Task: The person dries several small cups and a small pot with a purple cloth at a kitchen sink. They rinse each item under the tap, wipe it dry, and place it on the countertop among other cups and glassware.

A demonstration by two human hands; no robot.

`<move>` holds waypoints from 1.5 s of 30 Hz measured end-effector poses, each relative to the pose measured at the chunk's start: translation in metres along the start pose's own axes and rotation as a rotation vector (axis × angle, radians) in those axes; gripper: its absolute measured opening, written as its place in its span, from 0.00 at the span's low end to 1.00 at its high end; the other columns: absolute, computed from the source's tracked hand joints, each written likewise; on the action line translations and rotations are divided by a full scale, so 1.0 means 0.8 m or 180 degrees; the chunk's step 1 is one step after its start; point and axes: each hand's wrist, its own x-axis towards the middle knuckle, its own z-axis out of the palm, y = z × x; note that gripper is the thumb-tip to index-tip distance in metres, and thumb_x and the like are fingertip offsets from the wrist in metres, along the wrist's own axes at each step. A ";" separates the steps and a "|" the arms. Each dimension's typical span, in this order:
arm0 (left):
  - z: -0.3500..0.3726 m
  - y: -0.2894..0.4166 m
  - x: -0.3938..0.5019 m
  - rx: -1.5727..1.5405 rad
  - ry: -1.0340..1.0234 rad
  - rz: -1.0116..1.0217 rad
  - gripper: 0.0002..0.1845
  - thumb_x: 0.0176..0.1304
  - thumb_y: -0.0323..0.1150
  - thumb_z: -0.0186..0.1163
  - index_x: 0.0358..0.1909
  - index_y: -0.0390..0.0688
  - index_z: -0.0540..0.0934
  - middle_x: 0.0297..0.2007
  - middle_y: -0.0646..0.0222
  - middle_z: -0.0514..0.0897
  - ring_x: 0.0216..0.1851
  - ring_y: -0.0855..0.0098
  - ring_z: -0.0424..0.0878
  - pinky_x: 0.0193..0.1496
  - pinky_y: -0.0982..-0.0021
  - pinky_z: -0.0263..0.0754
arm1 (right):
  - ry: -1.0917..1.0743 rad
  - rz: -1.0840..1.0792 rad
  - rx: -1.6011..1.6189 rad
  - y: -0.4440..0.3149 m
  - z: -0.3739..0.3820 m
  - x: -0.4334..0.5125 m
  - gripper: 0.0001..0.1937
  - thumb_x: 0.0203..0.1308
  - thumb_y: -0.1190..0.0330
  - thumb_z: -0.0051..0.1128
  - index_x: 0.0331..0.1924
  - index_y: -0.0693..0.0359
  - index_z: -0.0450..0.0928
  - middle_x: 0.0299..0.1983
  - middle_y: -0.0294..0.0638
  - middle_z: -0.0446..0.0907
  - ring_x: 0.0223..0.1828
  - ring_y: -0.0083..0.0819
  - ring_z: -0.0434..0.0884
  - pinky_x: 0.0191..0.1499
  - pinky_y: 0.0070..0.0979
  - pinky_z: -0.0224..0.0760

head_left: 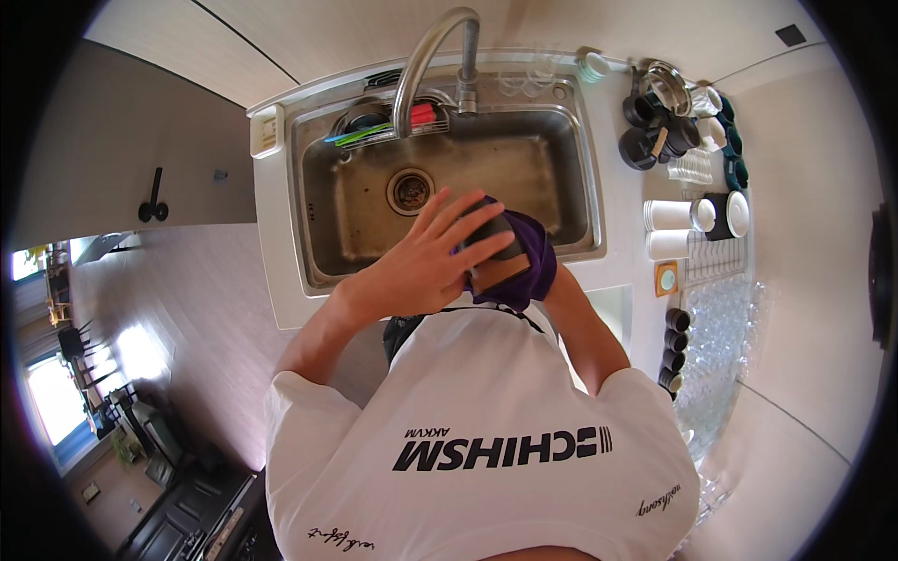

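Note:
My left hand (449, 245) lies over a dark vessel (494, 228) with a brown band (501, 272) near its lower edge. Its fingers are spread across the dark side, and the thumb is hidden. A purple cloth (537, 256) wraps around the vessel's right side and underside. My right forearm (582, 319) runs up to this cloth, which covers the right hand holding it from below. Both hands are in front of my body, above the near rim of a stainless steel sink (484, 168). Whether the vessel is a cup or a small pot cannot be told.
A curved faucet (428, 56) arches over the sink, beside a wire rack (428, 140) with utensils. Clear glasses (526, 77) stand behind. Along the right counter are dark pans (637, 149), white cups (670, 215), dark cups (675, 341) and many clear glasses (715, 343).

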 end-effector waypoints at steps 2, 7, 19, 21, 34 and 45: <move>0.003 0.006 0.002 0.0355 -0.0058 0.0208 0.34 0.53 0.26 0.67 0.64 0.50 0.73 0.67 0.61 0.69 0.71 0.55 0.62 0.74 0.45 0.53 | 0.0128 -0.0488 -0.0273 0.012 0.007 -0.009 0.22 0.53 0.61 0.66 0.52 0.53 0.76 0.47 0.41 0.81 0.47 0.38 0.81 0.51 0.33 0.76; 0.024 0.002 0.003 0.0821 0.0001 0.0667 0.29 0.56 0.33 0.69 0.62 0.49 0.74 0.63 0.63 0.75 0.66 0.59 0.70 0.72 0.46 0.57 | -0.0550 0.0726 0.1409 0.031 0.022 -0.034 0.21 0.57 0.62 0.64 0.55 0.55 0.75 0.50 0.42 0.81 0.48 0.36 0.81 0.53 0.33 0.77; 0.032 -0.016 0.021 -0.2209 0.0462 -0.0975 0.43 0.47 0.30 0.78 0.66 0.40 0.68 0.60 0.65 0.77 0.63 0.69 0.74 0.67 0.62 0.67 | 0.0408 0.1026 -0.0096 -0.037 -0.041 -0.066 0.32 0.38 0.65 0.77 0.53 0.59 0.77 0.45 0.41 0.82 0.48 0.35 0.80 0.53 0.30 0.75; 0.041 -0.012 0.028 -0.3290 0.0776 -0.1283 0.44 0.47 0.28 0.78 0.67 0.38 0.67 0.59 0.66 0.77 0.63 0.71 0.73 0.67 0.64 0.66 | 0.1287 0.1590 0.1871 -0.048 -0.035 -0.082 0.23 0.55 0.62 0.68 0.53 0.62 0.76 0.41 0.40 0.83 0.43 0.33 0.83 0.46 0.30 0.78; 0.194 0.115 0.058 -0.4067 -0.0010 -0.0823 0.40 0.50 0.25 0.76 0.64 0.37 0.65 0.56 0.62 0.75 0.58 0.68 0.75 0.62 0.67 0.70 | 0.4575 0.1578 0.5554 -0.128 0.054 -0.202 0.33 0.73 0.39 0.31 0.61 0.60 0.71 0.54 0.45 0.80 0.50 0.38 0.82 0.53 0.37 0.78; 0.373 0.334 0.055 -0.3561 -0.0762 0.0180 0.45 0.51 0.24 0.75 0.67 0.34 0.57 0.59 0.55 0.71 0.61 0.64 0.74 0.64 0.65 0.71 | 0.6574 0.2081 0.4795 -0.181 0.101 -0.440 0.25 0.74 0.45 0.40 0.55 0.55 0.76 0.44 0.37 0.83 0.42 0.29 0.84 0.45 0.30 0.80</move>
